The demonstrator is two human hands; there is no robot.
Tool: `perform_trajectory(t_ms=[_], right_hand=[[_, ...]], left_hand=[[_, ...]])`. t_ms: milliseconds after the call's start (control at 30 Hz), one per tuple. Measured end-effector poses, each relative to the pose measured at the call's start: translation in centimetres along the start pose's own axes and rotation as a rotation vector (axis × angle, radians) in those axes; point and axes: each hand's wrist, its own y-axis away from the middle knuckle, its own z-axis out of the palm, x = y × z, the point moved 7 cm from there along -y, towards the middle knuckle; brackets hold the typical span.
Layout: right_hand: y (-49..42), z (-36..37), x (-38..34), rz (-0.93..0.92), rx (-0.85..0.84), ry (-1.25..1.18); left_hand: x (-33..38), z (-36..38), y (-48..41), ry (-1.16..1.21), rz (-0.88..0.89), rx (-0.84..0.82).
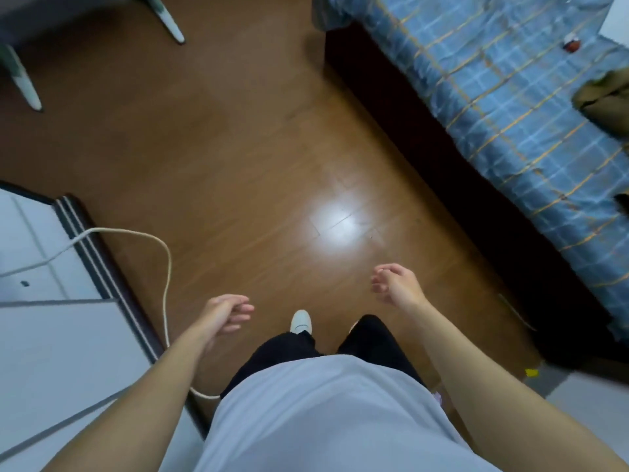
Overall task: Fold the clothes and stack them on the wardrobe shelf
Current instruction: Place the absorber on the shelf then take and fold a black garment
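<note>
My left hand (pixel 226 313) hangs over the brown wooden floor with loosely curled fingers and holds nothing. Empty too, my right hand (pixel 396 284) is a little further forward, fingers apart. An olive-brown garment (pixel 604 97) lies on the bed at the far right edge, well away from both hands. A dark bit of cloth (pixel 623 202) peeks in at the right edge lower down. No wardrobe shelf shows.
A bed with a blue checked cover (pixel 510 97) on a dark base runs along the right. White furniture (pixel 51 318) stands at the left, a white cable (pixel 166 267) looping from it across the floor. Chair legs (pixel 25 83) stand at the top left.
</note>
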Motion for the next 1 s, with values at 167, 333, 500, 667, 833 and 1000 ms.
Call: perform_trajectory(t_ms=[167,333,500,667,833,1000], right_hand=[[-3.7,-1.5,1.5,0.182,0.032,0.202],[-9.4,-2.6,-1.7,0.23,0.012,0.316],[-16.4,-0.2,-9.9,0.213,-0.081,0.428],[-21.9,8.1,-23.5,0.056,-0.219,0.483],[-24.3,19.7,-38.1,-0.152,-0.38,0.395],[-26.0,28.6,-48.7,-0.259,-0.408,0.366]], left_hand=[[7.4,-0.1,-1.8,0.168,0.081,0.018],[18.4,-1.5,-4.3,0.374,0.23,0.158],[24.2,-4.5,-7.1,0.376,0.187,0.144],[22.5,-7.5,-9.5,0.294,-0.014,0.193],[17.6,-10.4,-10.7,0.309,-0.242,0.187],[16.3,-14.9,-13.8,0.376,-0.33,0.15]])
